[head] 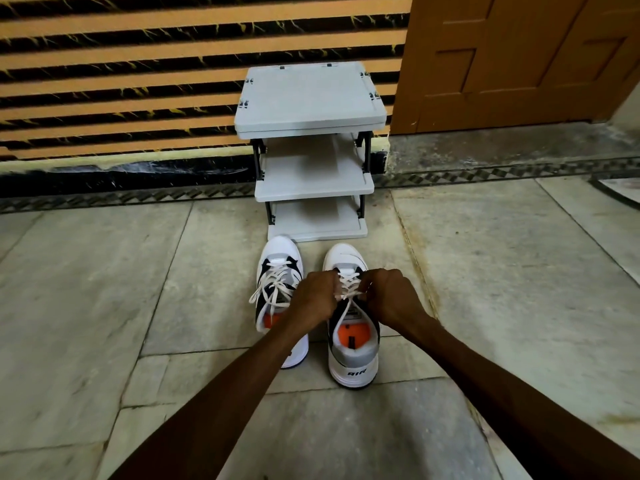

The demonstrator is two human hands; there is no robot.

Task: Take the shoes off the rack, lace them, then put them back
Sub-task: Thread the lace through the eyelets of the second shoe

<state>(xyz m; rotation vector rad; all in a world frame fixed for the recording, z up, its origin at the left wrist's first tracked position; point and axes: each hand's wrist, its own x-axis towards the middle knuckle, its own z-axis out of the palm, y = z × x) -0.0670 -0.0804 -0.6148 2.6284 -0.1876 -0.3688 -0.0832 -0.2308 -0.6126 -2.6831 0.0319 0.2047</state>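
Observation:
Two white sneakers with black panels and orange insoles stand side by side on the stone floor, toes pointing at the rack. The left shoe (277, 271) has its white laces hanging loose over its side. Over the right shoe (351, 355), my left hand (313, 297) and my right hand (389, 296) each pinch a strand of its white lace (348, 284) above the tongue. The grey shoe rack (308, 98) stands just beyond the shoes, with no shoes on the shelves I can see.
The rack backs onto a wall with orange and black stripes (121, 81). A brown wooden door (519, 57) is at the upper right. Pale stone floor tiles (104, 289) stretch to both sides of the shoes.

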